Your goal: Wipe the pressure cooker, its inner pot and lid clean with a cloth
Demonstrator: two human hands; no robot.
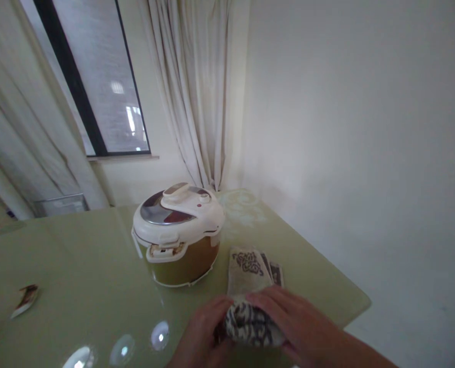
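Note:
At the bottom of the view, my left hand (208, 332) and my right hand (292, 319) grip a bunched cloth (252, 324) with a dark pattern on beige, one hand at each side. The fingers of both hands curl round it, and some fingertips are hidden. Just beyond the hands lies a flat beige cloth (248, 271) with a dark scroll design. Whether it joins the bunched part, I cannot tell. Darker patterned pieces (274, 273) show at its right edge. Left of it stands a white and gold electric pressure cooker (177, 235), its lid on.
All this rests on a glossy greenish table (97, 255), whose right edge runs along a white wall (358, 128). A small brown and white piece (26, 300) lies at the left. Curtains (192, 92) and a window (97, 76) are behind.

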